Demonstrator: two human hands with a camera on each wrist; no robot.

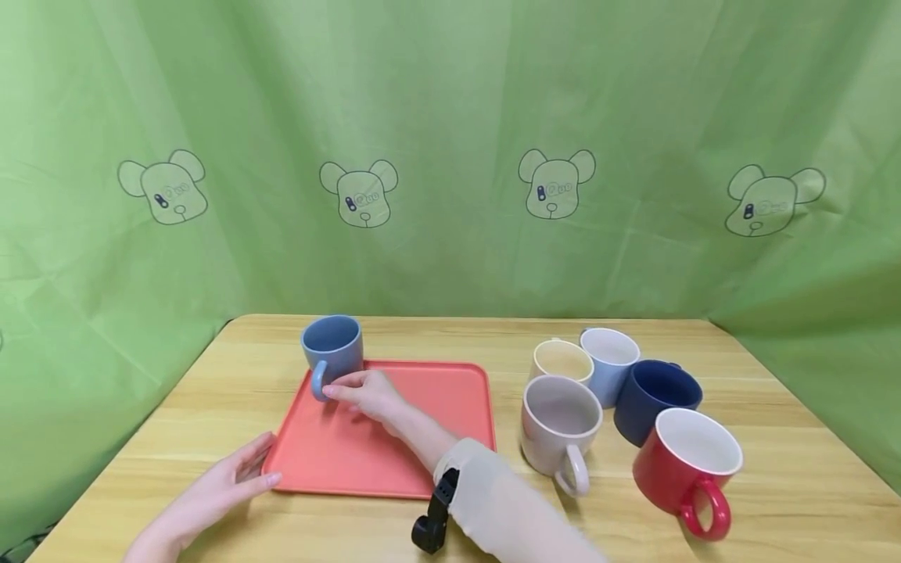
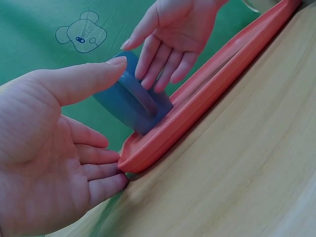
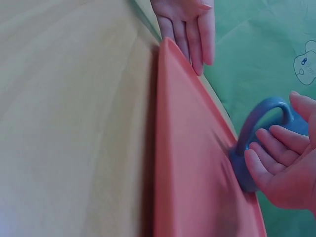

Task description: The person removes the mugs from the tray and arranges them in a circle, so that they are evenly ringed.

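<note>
A blue mug (image 1: pixel 341 361) stands upright on the far left corner of a coral-red tray (image 1: pixel 436 407), its handle toward me. My right hand (image 1: pixel 375 397) is at the mug's handle (image 3: pixel 252 123), thumb and fingertips beside it; in the right wrist view the fingers are loosely bent and not wrapped round it. With fingers fairly straight, my left hand (image 1: pixel 214 491) touches the near left part of the tray. In the left wrist view, its fingertips meet the tray's corner (image 2: pixel 131 160) and the thumb stands clear above.
Right of the tray stand several mugs: a cream one (image 1: pixel 563 361), a light blue one (image 1: pixel 608 352), a navy one (image 1: pixel 644 403), a grey one (image 1: pixel 549 438) and a red one (image 1: pixel 665 473). A green curtain (image 1: pixel 450 266) hangs behind the wooden table (image 1: pixel 788 453).
</note>
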